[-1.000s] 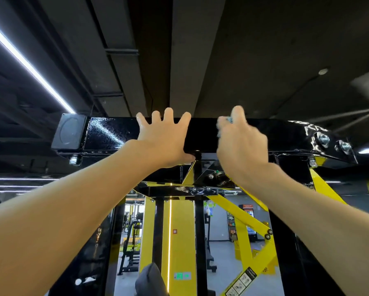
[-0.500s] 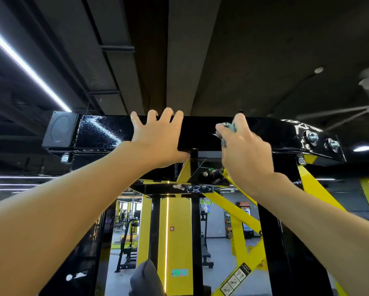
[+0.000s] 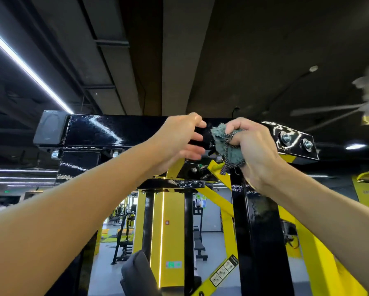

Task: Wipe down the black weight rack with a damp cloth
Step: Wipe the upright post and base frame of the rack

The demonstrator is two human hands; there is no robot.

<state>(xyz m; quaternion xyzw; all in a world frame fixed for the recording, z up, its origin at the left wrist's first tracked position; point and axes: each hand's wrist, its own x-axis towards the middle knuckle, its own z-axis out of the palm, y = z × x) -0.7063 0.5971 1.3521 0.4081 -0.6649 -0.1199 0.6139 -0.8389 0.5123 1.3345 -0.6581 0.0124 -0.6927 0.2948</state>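
Note:
The black weight rack's glossy top crossbeam (image 3: pixel 119 131) runs across the view above my head, wet streaks shining on it. My right hand (image 3: pixel 254 150) grips a bunched grey-green cloth (image 3: pixel 226 144) with frayed threads hanging down, held just in front of the beam's right half. My left hand (image 3: pixel 179 142) hovers off the beam, fingers loosely extended toward the cloth, a small gap between fingertips and fabric. A black upright post (image 3: pixel 262 231) drops below my right wrist.
Yellow braces (image 3: pixel 217 197) and yellow panels (image 3: pixel 168 227) sit under the beam. Two bolts (image 3: pixel 296 141) fasten the right end plate. A grey padded seat top (image 3: pixel 136 272) is low in the centre. Ceiling fan (image 3: pixel 367 103) spins at the right; more gym machines stand behind.
My left hand lifted off the beam and turned toward the cloth. My right hand pulled the cloth back from the beam top and bunched it in front.

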